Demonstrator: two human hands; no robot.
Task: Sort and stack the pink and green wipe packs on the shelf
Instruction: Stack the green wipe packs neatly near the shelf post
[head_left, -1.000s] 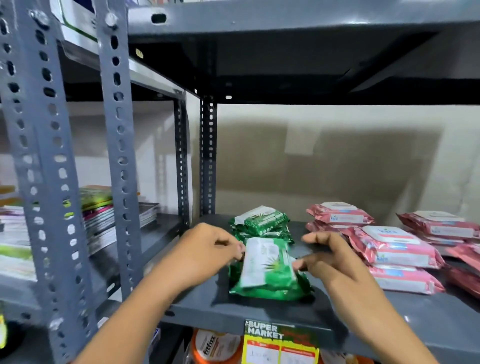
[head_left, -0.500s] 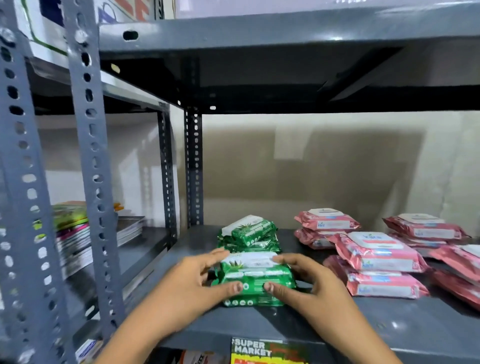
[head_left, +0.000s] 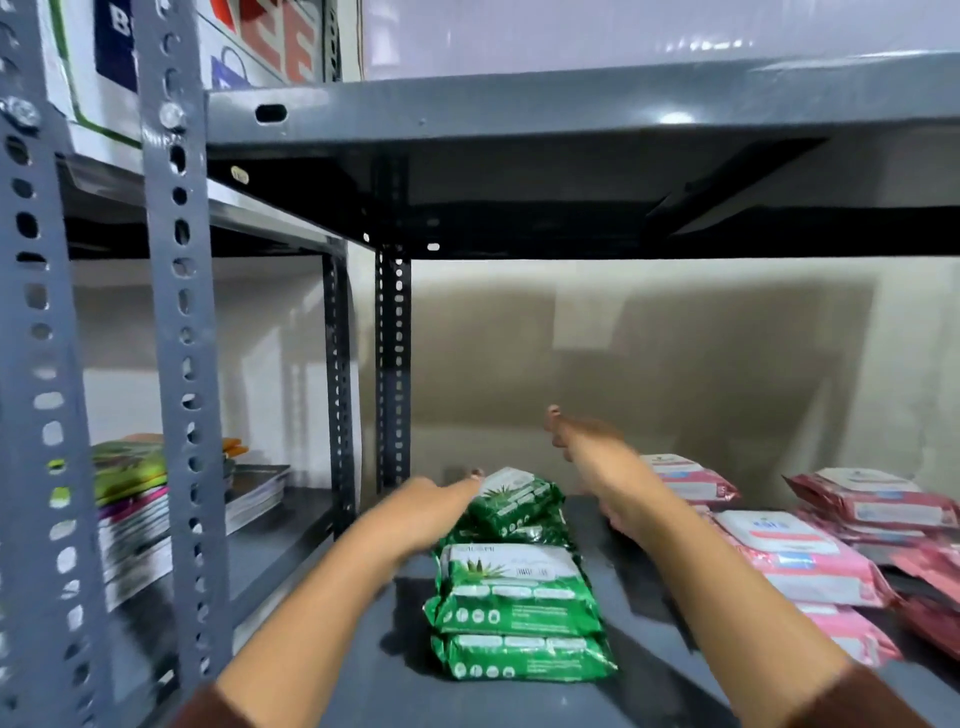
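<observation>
Two green wipe packs (head_left: 514, 603) lie stacked near the front of the grey shelf (head_left: 519, 701). Behind them sits a second, untidy green stack (head_left: 517, 506), its top pack tilted. My left hand (head_left: 423, 512) reaches along the left of the stacks and its fingertips touch the rear top pack. My right hand (head_left: 582, 439) is raised above the shelf behind the stacks, blurred, holding nothing. Pink wipe packs (head_left: 795, 561) lie in low piles to the right, with more pink packs (head_left: 878, 501) farther right and one (head_left: 685, 480) at the back.
A perforated grey upright (head_left: 176, 364) stands at the left front, another (head_left: 393, 364) at the back. The upper shelf (head_left: 571, 114) hangs low overhead. Magazines and colourful packets (head_left: 156, 499) are stacked in the neighbouring bay on the left.
Both hands have let go of the front green stack and moved deeper into the shelf: the left to the rear green stack, the right up and back. The camera has moved closer.
</observation>
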